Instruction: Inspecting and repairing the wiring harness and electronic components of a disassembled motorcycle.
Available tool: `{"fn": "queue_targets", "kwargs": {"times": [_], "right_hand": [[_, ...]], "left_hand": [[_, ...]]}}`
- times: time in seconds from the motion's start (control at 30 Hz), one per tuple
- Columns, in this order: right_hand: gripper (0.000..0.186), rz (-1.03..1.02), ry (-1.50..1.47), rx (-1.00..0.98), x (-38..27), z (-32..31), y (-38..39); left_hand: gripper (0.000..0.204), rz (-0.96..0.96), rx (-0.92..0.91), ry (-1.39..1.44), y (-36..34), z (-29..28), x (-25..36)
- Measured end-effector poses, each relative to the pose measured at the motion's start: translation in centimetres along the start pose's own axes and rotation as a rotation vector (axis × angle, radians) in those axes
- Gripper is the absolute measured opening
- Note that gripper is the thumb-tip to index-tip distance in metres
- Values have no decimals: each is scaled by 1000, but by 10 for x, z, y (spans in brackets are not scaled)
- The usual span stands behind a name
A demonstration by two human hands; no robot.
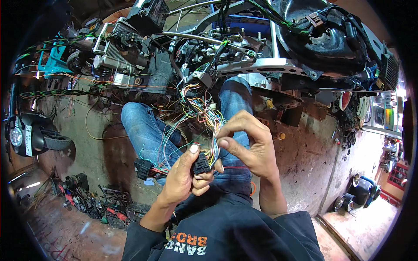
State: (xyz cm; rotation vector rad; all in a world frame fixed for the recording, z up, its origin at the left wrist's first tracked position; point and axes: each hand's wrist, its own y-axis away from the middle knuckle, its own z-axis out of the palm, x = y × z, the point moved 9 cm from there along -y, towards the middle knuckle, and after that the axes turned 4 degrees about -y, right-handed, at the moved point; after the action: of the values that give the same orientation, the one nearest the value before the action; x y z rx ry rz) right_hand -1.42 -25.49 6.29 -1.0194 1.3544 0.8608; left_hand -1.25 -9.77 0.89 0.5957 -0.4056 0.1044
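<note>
My left hand (182,177) grips a black multi-pin wire connector (201,164) between thumb and fingers, above my lap. Many thin coloured wires run up out of it into a loose wiring harness (203,114). Just to the right, my right hand (250,145) is closed, thumb and forefinger pinching at the wires (215,141) above the connector. Its fingertips partly hide which strands they hold. A second black connector (143,168), with red and teal wires, hangs left of my left hand. The harness leads up to a dark plug block (204,78) on the vehicle frame.
A stripped motorcycle with a silver frame rail (257,66), radiator (124,45) and black battery (148,15) stands across the top. Tools (113,209) lie on the floor at lower left. A wheel (56,142) is at far left, and a dark machine part (363,191) sits at right.
</note>
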Motion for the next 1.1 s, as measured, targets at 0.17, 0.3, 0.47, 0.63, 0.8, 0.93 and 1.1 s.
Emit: {"fn": "queue_targets", "kwargs": {"times": [0.17,0.3,0.47,0.63,0.8,0.93,1.1], "right_hand": [[30,-171,124,-98,-16,5,3],[33,-269,238,-128,-18,6,3],[29,-214,279,-268,-7,18,10],[26,-167,313,-376,-8,26,22],[23,-132,333,-372,-16,22,25],[21,-172,337,-367,-24,23,22],[22,-154,344,-323,-23,31,22]], "left_hand": [[61,-13,74,24,-2,-4,4],[66,-21,32,-8,-2,0,6],[72,-13,149,-25,-5,-12,7],[72,-5,229,-47,-11,-25,-3],[69,-80,227,15,-13,-23,-10],[67,-140,245,71,-12,-20,-13],[66,-221,257,220,-10,-15,-14]]}}
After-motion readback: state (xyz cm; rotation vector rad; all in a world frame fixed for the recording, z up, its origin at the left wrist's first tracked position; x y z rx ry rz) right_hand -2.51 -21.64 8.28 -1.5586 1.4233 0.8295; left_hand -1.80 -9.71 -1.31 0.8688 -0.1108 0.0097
